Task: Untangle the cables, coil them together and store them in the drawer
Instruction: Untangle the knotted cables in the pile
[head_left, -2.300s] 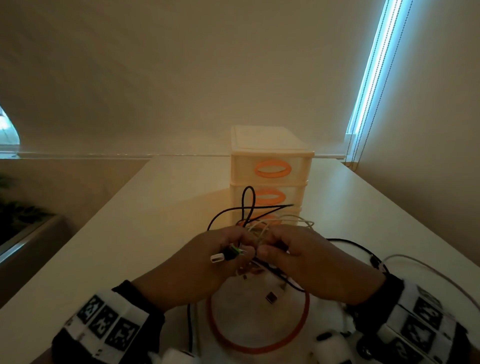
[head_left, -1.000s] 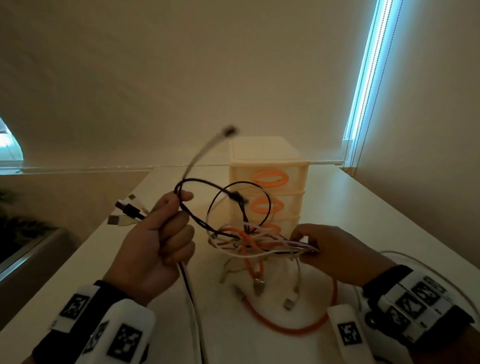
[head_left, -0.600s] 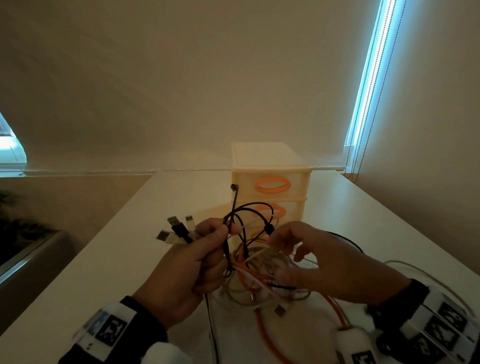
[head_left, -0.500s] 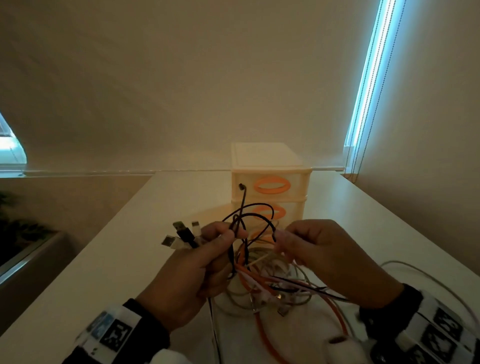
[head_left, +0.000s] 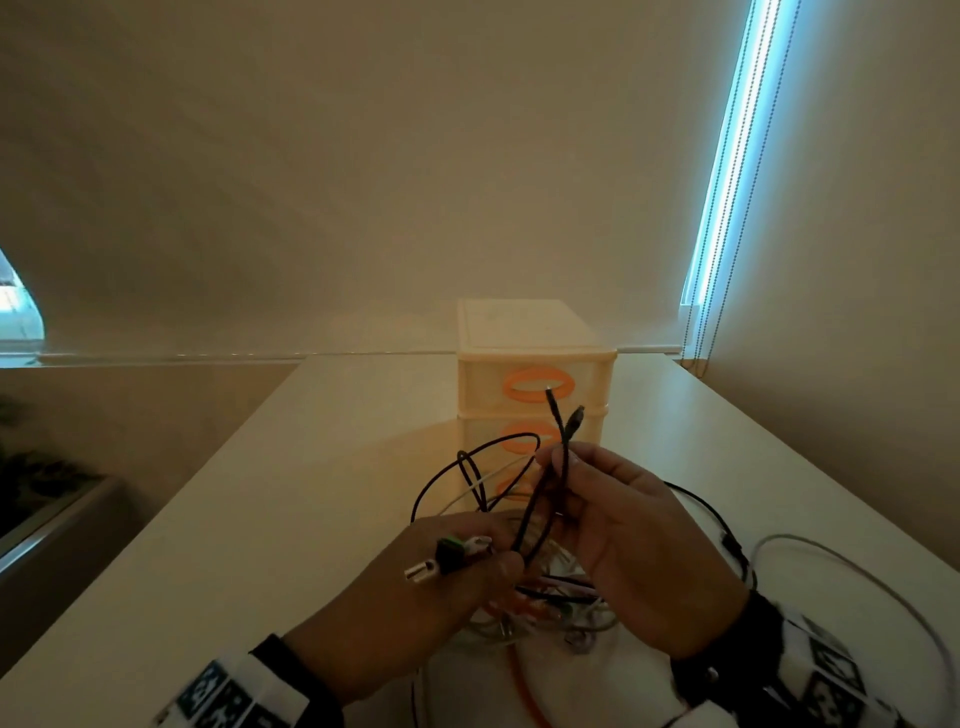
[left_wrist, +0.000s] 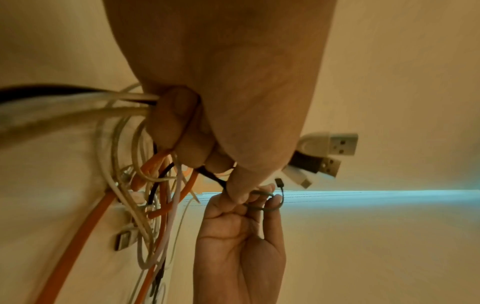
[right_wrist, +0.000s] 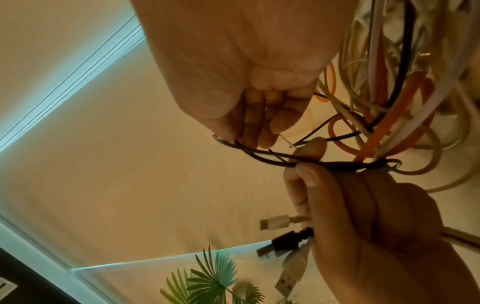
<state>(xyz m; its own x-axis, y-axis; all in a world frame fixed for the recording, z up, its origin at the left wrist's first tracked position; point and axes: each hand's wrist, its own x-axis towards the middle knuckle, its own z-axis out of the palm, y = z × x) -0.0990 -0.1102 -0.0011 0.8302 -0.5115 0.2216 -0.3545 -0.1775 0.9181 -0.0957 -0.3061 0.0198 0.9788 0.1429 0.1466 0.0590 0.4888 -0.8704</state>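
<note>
A tangle of white, orange and black cables (head_left: 545, 597) hangs between my hands above the white table (head_left: 291, 493). My left hand (head_left: 498, 558) grips a bundle of them, and USB plugs (head_left: 423, 571) stick out to its left; those plugs (left_wrist: 330, 144) also show in the left wrist view. My right hand (head_left: 561, 467) pinches a thin black cable (head_left: 558, 431) whose two ends point upward. In the right wrist view this black cable (right_wrist: 272, 156) loops from my right fingertips (right_wrist: 249, 135) to my left hand (right_wrist: 363, 216). Behind stands the cream drawer unit (head_left: 535, 338) with orange handles, drawers closed.
A grey cable (head_left: 857, 566) and a black cable (head_left: 711, 514) lie on the table at the right. An orange cable (head_left: 524, 686) runs toward me. The table's left edge drops to a planter (head_left: 47, 499). A wall and blind chains (head_left: 701, 338) stand on the right.
My left hand has dropped lower with its bundle. My right hand has taken the black cable and lifted it, so both ends now stand above its fingers.
</note>
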